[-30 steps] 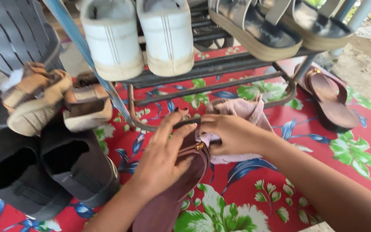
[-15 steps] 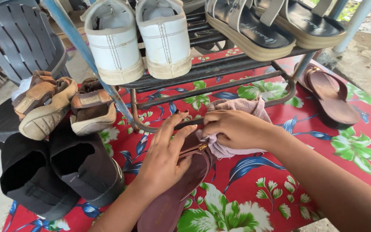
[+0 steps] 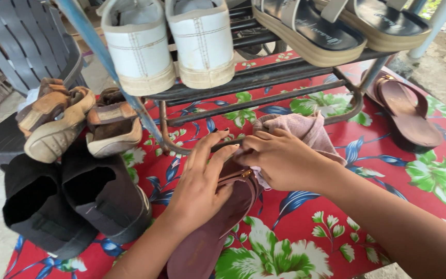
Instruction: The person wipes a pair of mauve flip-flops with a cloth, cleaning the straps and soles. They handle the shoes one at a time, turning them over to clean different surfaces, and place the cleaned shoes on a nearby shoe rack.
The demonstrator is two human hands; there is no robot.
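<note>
Sandal (image 3: 210, 235), maroon-brown, flat on red floral mat (image 3: 305, 227), toe end up near rack's lower rail (image 3: 264, 101). Left hand (image 3: 202, 183) pressed flat on its strap area, fingers spread, not clamped — pins it so it can't slide. Right hand (image 3: 280, 157) closed around pink cloth (image 3: 305, 132), bunched against sandal's front edge, buckle just below; looks like wiping grip. Matching sandal (image 3: 406, 108) lying apart at right on mat. White sneakers (image 3: 169, 44) and beige platform sandals (image 3: 336, 26) parked on upper rack shelf, off the ground. Black boots (image 3: 73, 201) and tan shoes (image 3: 73, 124) grouped left, clear of working zone.
</note>
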